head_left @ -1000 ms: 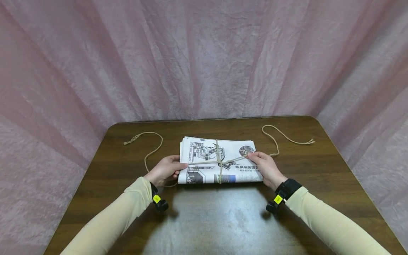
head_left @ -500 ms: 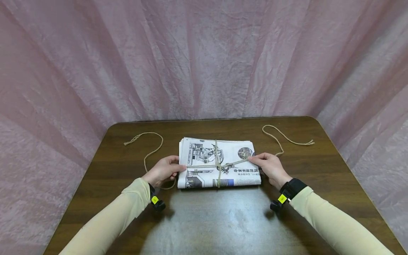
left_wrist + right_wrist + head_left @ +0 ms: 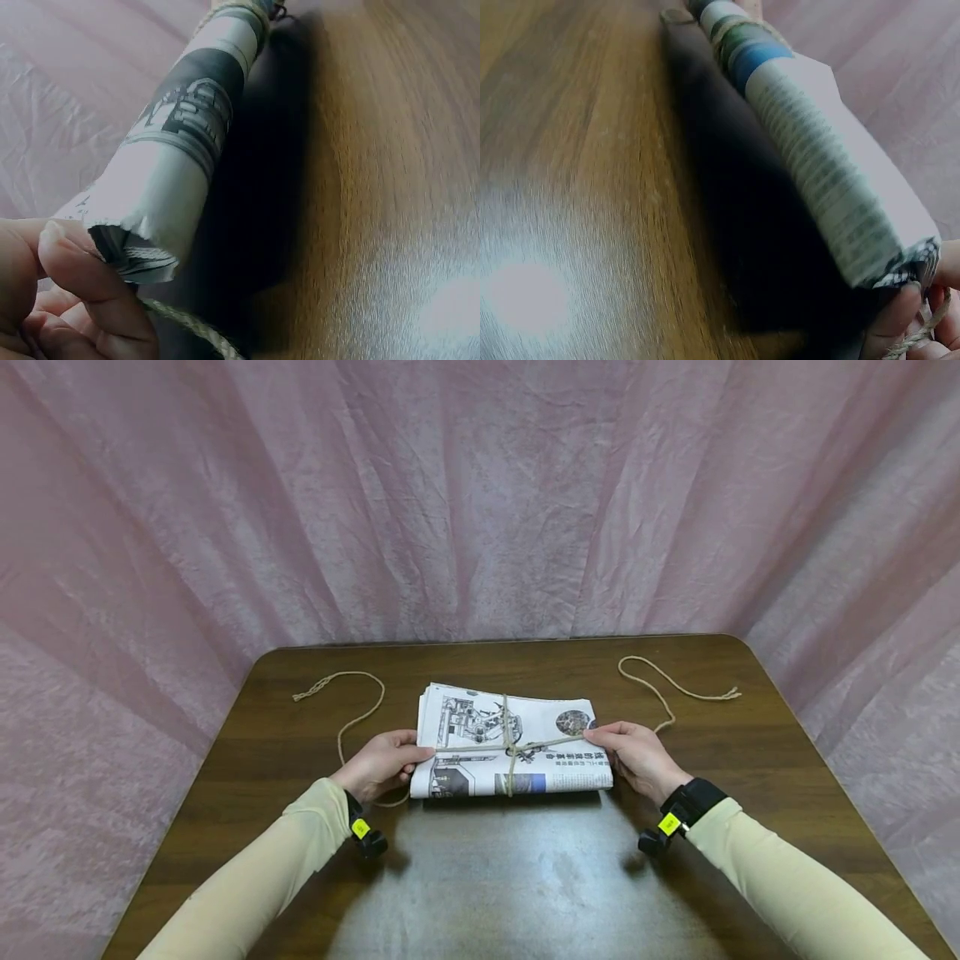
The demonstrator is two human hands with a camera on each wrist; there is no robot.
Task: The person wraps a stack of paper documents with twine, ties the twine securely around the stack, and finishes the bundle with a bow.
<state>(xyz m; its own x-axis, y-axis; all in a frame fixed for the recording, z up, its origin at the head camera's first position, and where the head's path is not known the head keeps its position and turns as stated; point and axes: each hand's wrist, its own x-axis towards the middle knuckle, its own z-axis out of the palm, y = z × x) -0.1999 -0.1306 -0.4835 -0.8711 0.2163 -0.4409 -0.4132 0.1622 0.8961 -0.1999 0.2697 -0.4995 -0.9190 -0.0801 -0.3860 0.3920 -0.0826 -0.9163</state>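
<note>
A folded stack of newspapers is bound by beige rope running lengthwise and crosswise, the strands meeting near its middle. My left hand pinches the left side, thumb on top over the rope and fingers below. At the right side, my right hand grips in the same way. In the left wrist view, the rounded fold of the newspapers stands off the table above a dark shadow. The right wrist view shows the fingers of my right hand under the corner, with rope beside them.
One loose rope end curves over the brown wooden table at left. Another rope end curls toward the back right. A pink curtain hangs behind the table's far edge.
The newspaper stack has shifted slightly left in both hands, and its front edge now stands higher over a dark shadow. My right hand has moved a little right and nearer.
</note>
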